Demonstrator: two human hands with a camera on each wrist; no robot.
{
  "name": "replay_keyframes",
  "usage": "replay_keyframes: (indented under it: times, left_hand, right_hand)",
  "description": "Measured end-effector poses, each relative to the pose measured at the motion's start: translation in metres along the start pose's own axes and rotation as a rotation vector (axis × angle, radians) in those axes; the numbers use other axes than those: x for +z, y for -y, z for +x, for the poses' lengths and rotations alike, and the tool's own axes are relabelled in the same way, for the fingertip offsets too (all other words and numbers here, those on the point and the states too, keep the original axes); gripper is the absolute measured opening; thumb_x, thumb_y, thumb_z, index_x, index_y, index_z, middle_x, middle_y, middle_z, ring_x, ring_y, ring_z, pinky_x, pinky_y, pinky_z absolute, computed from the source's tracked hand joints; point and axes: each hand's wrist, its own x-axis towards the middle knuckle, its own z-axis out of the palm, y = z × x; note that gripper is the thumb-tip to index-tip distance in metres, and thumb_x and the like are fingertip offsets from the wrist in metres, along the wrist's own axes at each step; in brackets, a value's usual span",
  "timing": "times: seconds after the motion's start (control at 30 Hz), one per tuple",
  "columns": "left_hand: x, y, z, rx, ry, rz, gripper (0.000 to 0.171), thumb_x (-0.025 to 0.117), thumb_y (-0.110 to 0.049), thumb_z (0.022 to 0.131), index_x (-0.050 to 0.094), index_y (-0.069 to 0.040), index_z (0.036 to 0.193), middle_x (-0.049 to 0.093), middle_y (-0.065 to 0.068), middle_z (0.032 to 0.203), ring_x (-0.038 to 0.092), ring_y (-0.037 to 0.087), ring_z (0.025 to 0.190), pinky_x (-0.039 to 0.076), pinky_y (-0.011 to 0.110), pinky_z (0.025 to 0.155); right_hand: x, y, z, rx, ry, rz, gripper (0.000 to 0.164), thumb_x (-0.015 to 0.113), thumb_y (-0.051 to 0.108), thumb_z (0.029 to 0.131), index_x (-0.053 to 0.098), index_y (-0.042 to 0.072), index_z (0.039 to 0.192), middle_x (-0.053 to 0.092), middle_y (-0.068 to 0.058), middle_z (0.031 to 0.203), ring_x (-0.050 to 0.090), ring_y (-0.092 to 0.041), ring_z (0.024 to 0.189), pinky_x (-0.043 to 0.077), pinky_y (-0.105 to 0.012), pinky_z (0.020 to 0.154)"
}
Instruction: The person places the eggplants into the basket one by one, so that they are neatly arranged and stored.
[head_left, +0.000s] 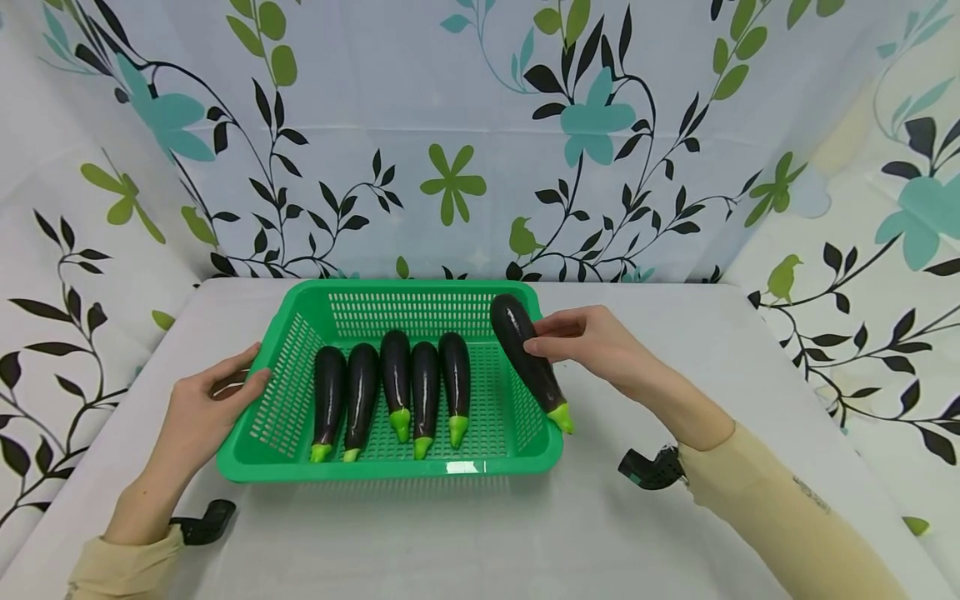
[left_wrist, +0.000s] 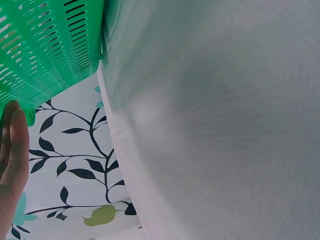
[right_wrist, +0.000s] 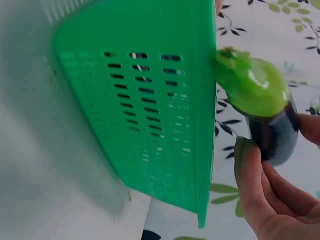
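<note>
My right hand (head_left: 581, 337) pinches a dark purple eggplant (head_left: 525, 354) between thumb and fingers, over the right rim of a green plastic basket (head_left: 390, 469). The held eggplant tilts, its bright green stem end toward me and to the right. In the right wrist view that green cap (right_wrist: 255, 85) overlaps the basket's rim. Several more eggplants (head_left: 395, 375) lie side by side in the basket, stems toward me. At the basket's left side, the fingers of my left hand (head_left: 202, 408) grip the rim; in the left wrist view its fingers (left_wrist: 19, 135) rest against the perforated wall.
The basket stands on a white-covered table (head_left: 465, 542). Behind and at both sides hangs a white curtain (head_left: 337, 100) printed with leaves, flowers and birds. Black wrist-camera mounts (head_left: 651, 468) stick out from both sleeves.
</note>
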Motion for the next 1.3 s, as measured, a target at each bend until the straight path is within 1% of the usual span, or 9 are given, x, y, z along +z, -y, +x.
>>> replay_keyframes:
  times: [0.07, 0.23, 0.5, 0.77, 0.93, 1.03, 1.17, 1.23, 1.3]
  left_hand:
    - [0.0, 0.0, 0.0, 0.004, -0.001, 0.001, 0.055, 0.062, -0.031, 0.1, 0.05, -0.004, 0.146, 0.065, 0.02, 0.116, 0.052, -0.023, 0.084, 0.049, 0.005, 0.067]
    - [-0.001, 0.001, 0.0, 0.015, 0.001, 0.004, 0.055, 0.061, -0.031, 0.1, 0.049, -0.004, 0.146, 0.064, 0.026, 0.119, 0.05, -0.024, 0.084, 0.048, 0.005, 0.067]
    - [-0.002, 0.001, -0.001, 0.028, 0.003, 0.003, 0.055, 0.06, -0.03, 0.101, 0.049, -0.003, 0.146, 0.063, 0.031, 0.122, 0.048, -0.025, 0.084, 0.048, 0.005, 0.066]
    - [-0.003, 0.001, -0.001, 0.043, 0.0, 0.0, 0.054, 0.061, -0.029, 0.1, 0.049, -0.002, 0.146, 0.062, 0.031, 0.124, 0.049, -0.025, 0.085, 0.047, 0.003, 0.069]
    - [-0.003, 0.002, -0.002, 0.039, -0.005, -0.004, 0.054, 0.061, -0.029, 0.1, 0.05, -0.003, 0.146, 0.062, 0.031, 0.123, 0.05, -0.025, 0.084, 0.048, 0.004, 0.068]
    - [-0.002, 0.002, -0.002, 0.044, -0.007, -0.007, 0.054, 0.062, -0.029, 0.1, 0.05, -0.003, 0.145, 0.062, 0.03, 0.123, 0.051, -0.024, 0.086, 0.047, 0.003, 0.07]
    - [-0.001, 0.002, -0.002, 0.051, -0.007, -0.014, 0.054, 0.062, -0.029, 0.1, 0.05, -0.003, 0.145, 0.062, 0.03, 0.123, 0.051, -0.024, 0.086, 0.047, 0.002, 0.071]
    - [-0.001, 0.001, -0.002, 0.053, -0.007, -0.018, 0.054, 0.061, -0.029, 0.1, 0.05, -0.002, 0.145, 0.063, 0.03, 0.123, 0.05, -0.024, 0.086, 0.047, 0.002, 0.07]
    - [-0.001, 0.0, -0.003, 0.054, -0.007, -0.019, 0.054, 0.061, -0.029, 0.1, 0.05, -0.002, 0.145, 0.063, 0.031, 0.124, 0.05, -0.025, 0.086, 0.046, 0.002, 0.07]
  right_hand:
    - [0.005, 0.004, 0.003, 0.002, 0.005, 0.025, 0.047, 0.073, 0.032, 0.091, 0.065, 0.005, 0.128, 0.07, -0.011, 0.119, 0.067, -0.025, 0.104, 0.047, -0.048, 0.105]
    - [0.017, 0.011, 0.01, 0.005, -0.006, 0.061, 0.047, 0.073, 0.031, 0.092, 0.064, 0.002, 0.128, 0.069, -0.013, 0.122, 0.069, -0.025, 0.101, 0.044, -0.05, 0.109]
    - [0.036, 0.012, 0.022, 0.03, -0.008, -0.018, 0.046, 0.074, 0.03, 0.09, 0.065, 0.002, 0.127, 0.072, -0.01, 0.115, 0.072, -0.021, 0.094, 0.053, -0.043, 0.099]
    - [0.049, 0.02, 0.035, 0.105, 0.038, -0.062, 0.055, 0.073, 0.026, 0.091, 0.057, -0.004, 0.134, 0.066, -0.016, 0.12, 0.073, -0.023, 0.094, 0.055, -0.043, 0.096]
    - [0.057, 0.023, 0.046, 0.133, 0.066, -0.194, 0.058, 0.073, 0.027, 0.091, 0.055, -0.005, 0.136, 0.07, -0.014, 0.102, 0.073, -0.025, 0.092, 0.055, -0.041, 0.094]
    - [0.062, 0.023, 0.051, 0.145, 0.084, -0.293, 0.058, 0.073, 0.027, 0.092, 0.055, -0.004, 0.137, 0.072, -0.017, 0.09, 0.073, -0.027, 0.091, 0.054, -0.041, 0.095]
    - [0.068, 0.024, 0.058, 0.13, 0.074, -0.438, 0.057, 0.072, 0.027, 0.093, 0.055, -0.005, 0.137, 0.072, -0.019, 0.103, 0.072, -0.024, 0.088, 0.055, -0.039, 0.094]
    - [0.07, 0.023, 0.061, 0.122, 0.073, -0.517, 0.053, 0.072, 0.027, 0.093, 0.057, -0.006, 0.132, 0.071, -0.018, 0.106, 0.071, -0.023, 0.085, 0.057, -0.036, 0.085]
    - [0.072, 0.023, 0.064, 0.121, 0.083, -0.58, 0.045, 0.072, 0.026, 0.093, 0.06, -0.005, 0.124, 0.071, -0.016, 0.102, 0.071, -0.025, 0.082, 0.056, -0.033, 0.075]
